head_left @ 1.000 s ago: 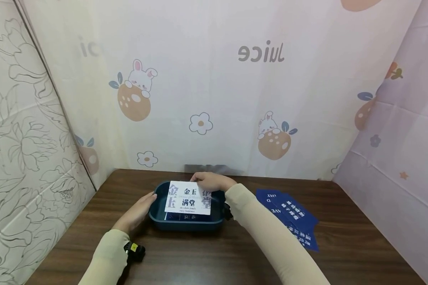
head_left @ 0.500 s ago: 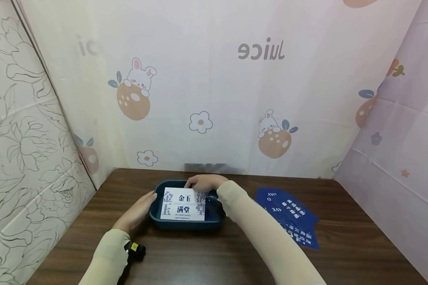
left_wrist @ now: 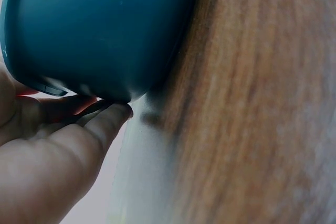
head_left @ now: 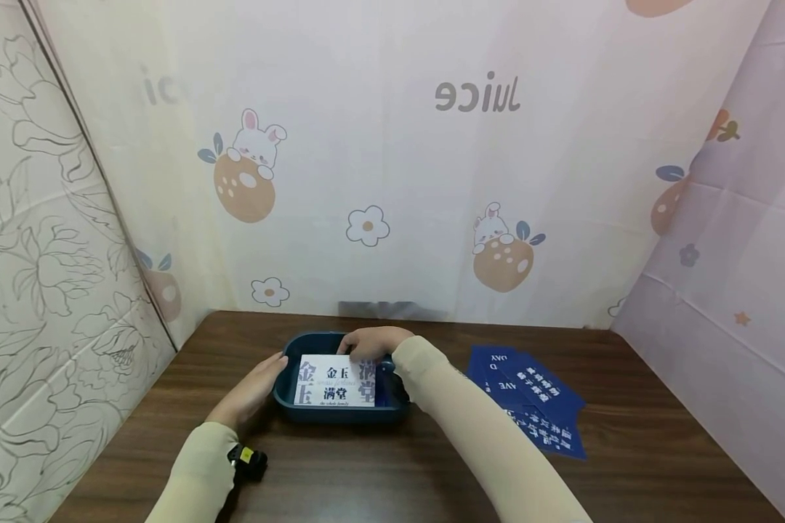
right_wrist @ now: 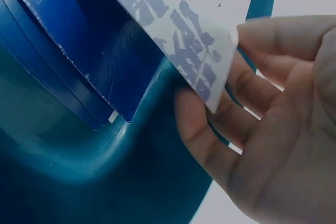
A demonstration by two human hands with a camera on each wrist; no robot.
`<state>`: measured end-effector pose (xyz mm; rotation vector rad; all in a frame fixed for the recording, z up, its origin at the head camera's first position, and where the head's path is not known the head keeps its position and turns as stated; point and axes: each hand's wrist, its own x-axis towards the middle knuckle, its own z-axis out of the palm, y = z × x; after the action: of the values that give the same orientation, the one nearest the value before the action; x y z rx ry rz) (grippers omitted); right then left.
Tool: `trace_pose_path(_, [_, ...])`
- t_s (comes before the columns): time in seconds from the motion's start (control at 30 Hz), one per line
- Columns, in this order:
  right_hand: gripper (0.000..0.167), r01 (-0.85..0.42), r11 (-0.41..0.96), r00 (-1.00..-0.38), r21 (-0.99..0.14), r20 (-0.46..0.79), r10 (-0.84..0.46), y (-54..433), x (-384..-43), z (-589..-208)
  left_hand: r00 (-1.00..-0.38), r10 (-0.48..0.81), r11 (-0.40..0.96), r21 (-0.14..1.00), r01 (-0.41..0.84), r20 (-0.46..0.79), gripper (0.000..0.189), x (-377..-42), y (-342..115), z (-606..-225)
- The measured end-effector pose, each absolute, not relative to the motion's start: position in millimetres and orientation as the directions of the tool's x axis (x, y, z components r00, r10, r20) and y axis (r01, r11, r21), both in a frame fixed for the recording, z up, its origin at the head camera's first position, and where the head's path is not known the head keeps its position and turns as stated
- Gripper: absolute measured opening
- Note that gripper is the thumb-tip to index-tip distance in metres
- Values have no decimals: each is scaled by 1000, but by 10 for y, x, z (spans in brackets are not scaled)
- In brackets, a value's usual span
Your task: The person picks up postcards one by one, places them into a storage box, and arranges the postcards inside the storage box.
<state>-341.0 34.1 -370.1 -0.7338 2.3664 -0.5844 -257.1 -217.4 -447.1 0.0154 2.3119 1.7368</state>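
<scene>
A dark teal plastic basin (head_left: 340, 414) sits on the wooden table. My left hand (head_left: 251, 388) holds its left end, the thumb at the rim and the fingers along the outer wall, which the left wrist view shows close up. From the far side my right hand (head_left: 376, 343) reaches in and pinches the edge of a white card (head_left: 336, 381) printed with dark and lilac characters. Thumb and fingers lie on opposite faces of the card in the right wrist view. Several blue cards (right_wrist: 89, 40) lie in the basin, mostly hidden beneath the white card in the head view.
Several overlapping blue cards (head_left: 530, 396) with white print lie on the table (head_left: 366, 479) to the right of the basin, beyond the right forearm. A patterned curtain (head_left: 392, 145) stands along the table's back edge.
My right hand has moved left and a little downward, bringing the white card lower into the basin, over the blue cards there. My left hand stays at the basin's left end.
</scene>
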Motion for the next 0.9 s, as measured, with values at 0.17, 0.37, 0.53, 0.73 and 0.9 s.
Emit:
trace_pose_path(0.17, [27,-379,773,-692,-508,-399,-602,341,-3403,-3700,-969,155,290,946,-142,-193,71,-2576,-2172,-4467])
trace_pose_path(0.37, [27,-369,779,-699,-507,-401,-592,344,-3380,-3706,-968,161,291,947,-139,-192,71,-2571,-2169,-4461])
trace_pose_path(0.53, [30,-379,798,-710,-468,-407,-575,341,-3375,-3734,-967,172,298,946,-129,-186,71,-2561,-2161,-4464])
trace_pose_path(0.73, [40,-434,823,-712,-365,-421,-562,348,-3384,-3739,-970,164,284,950,-129,-181,70,-2561,-2158,-4459])
trace_pose_path(0.9, [45,-443,825,-696,-352,-445,-563,351,-3380,-3724,-969,158,291,947,-138,-190,71,-2570,-2162,-4461])
